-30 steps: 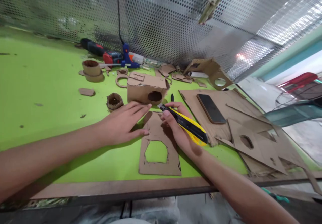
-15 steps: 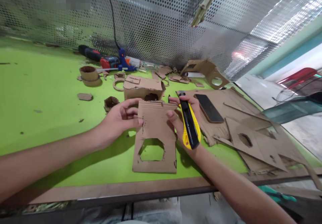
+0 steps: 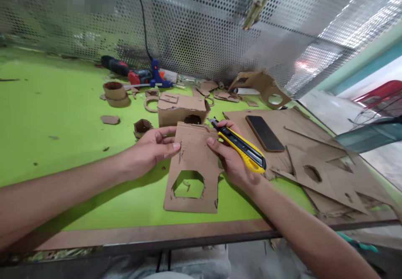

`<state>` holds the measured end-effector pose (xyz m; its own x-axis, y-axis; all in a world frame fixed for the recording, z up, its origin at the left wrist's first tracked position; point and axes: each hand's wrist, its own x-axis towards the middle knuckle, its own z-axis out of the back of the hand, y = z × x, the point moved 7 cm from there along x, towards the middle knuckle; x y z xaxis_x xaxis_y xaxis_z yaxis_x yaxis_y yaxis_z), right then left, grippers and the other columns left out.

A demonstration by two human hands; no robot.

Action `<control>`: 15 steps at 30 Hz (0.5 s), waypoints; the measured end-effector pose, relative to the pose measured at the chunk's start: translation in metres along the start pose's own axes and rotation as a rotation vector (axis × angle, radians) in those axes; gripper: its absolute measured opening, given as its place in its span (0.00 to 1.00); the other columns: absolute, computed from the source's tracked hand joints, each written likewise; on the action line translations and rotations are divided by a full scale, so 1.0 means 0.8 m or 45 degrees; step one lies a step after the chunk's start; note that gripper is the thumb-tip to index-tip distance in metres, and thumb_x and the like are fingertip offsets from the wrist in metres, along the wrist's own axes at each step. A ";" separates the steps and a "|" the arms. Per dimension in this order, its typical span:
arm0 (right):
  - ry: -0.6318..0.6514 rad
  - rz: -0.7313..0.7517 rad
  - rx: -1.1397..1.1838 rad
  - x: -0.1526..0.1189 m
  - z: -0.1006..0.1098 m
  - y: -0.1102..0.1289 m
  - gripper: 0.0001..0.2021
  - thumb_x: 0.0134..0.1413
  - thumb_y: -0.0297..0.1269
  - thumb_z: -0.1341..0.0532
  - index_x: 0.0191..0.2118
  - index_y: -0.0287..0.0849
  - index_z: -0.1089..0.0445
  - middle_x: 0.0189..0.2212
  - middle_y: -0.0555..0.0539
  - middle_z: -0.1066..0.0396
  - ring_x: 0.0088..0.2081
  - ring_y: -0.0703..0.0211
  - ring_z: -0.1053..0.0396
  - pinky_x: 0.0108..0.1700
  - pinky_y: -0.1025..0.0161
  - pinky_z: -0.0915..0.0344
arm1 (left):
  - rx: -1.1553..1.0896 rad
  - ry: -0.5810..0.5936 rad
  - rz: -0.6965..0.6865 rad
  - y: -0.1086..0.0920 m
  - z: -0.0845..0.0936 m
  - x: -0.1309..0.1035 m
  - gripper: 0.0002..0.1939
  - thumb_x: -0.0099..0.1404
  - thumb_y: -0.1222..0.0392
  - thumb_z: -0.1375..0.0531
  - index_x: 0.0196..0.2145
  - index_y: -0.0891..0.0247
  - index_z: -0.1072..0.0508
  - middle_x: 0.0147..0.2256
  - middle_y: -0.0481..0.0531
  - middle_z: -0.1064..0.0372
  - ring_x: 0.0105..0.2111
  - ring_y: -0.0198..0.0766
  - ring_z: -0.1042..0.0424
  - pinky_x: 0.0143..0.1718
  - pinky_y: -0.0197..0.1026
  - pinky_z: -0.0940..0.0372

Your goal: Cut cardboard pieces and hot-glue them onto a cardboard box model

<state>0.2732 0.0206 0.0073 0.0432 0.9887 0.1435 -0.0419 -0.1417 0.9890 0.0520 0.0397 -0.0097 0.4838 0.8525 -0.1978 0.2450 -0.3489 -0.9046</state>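
A rectangular piece of cardboard (image 3: 196,155) with a rough many-sided hole in its lower half is held up between my hands. My left hand (image 3: 153,147) pinches its left edge, thumb on the front. Along the right edge, the thumb of my right hand (image 3: 230,157) presses the front face. That same hand also grips a yellow and black utility knife (image 3: 241,145), its blade out and pointing up to the left. Just behind the piece stands a cardboard box (image 3: 174,109) with a dark hole in its front. A small cardboard ring (image 3: 143,127) sits beside my left fingers.
On the right, a smartphone (image 3: 264,132) lies on large cardboard sheets (image 3: 301,145). Behind are a blue glue gun (image 3: 158,76), a power tool (image 3: 138,76), a rolled cardboard ring (image 3: 115,94) and scraps. A perforated metal screen (image 3: 188,28) borders the green table's back.
The knife has swung in my right hand from nearly upright to a slant, its blade tip now showing. The cardboard piece has tilted slightly, and a small scrap shows through its hole.
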 end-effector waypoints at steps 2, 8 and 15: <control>-0.012 0.007 -0.005 -0.001 0.001 -0.001 0.19 0.57 0.43 0.24 0.51 0.53 0.28 0.43 0.49 0.28 0.46 0.50 0.28 0.48 0.54 0.23 | 0.045 0.026 -0.037 -0.001 -0.003 -0.002 0.24 0.63 0.63 0.22 0.56 0.60 0.16 0.53 0.60 0.15 0.54 0.51 0.15 0.56 0.51 0.19; -0.016 -0.057 0.140 -0.005 -0.003 0.012 0.21 0.52 0.40 0.22 0.48 0.53 0.30 0.44 0.51 0.29 0.43 0.55 0.29 0.43 0.61 0.26 | 0.121 0.119 -0.152 -0.008 -0.015 -0.008 0.19 0.68 0.55 0.25 0.56 0.57 0.15 0.57 0.58 0.17 0.55 0.50 0.16 0.58 0.52 0.21; 0.011 -0.235 0.209 -0.003 -0.009 0.012 0.24 0.47 0.38 0.23 0.46 0.52 0.33 0.39 0.53 0.31 0.37 0.57 0.30 0.36 0.63 0.30 | 0.105 0.234 -0.054 -0.005 -0.025 -0.010 0.21 0.66 0.50 0.23 0.55 0.57 0.14 0.53 0.59 0.15 0.52 0.53 0.15 0.56 0.53 0.21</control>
<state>0.2657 0.0174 0.0163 0.0268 0.9989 -0.0395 0.1289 0.0357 0.9910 0.0637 0.0263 0.0033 0.6214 0.7778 -0.0939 0.2023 -0.2751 -0.9399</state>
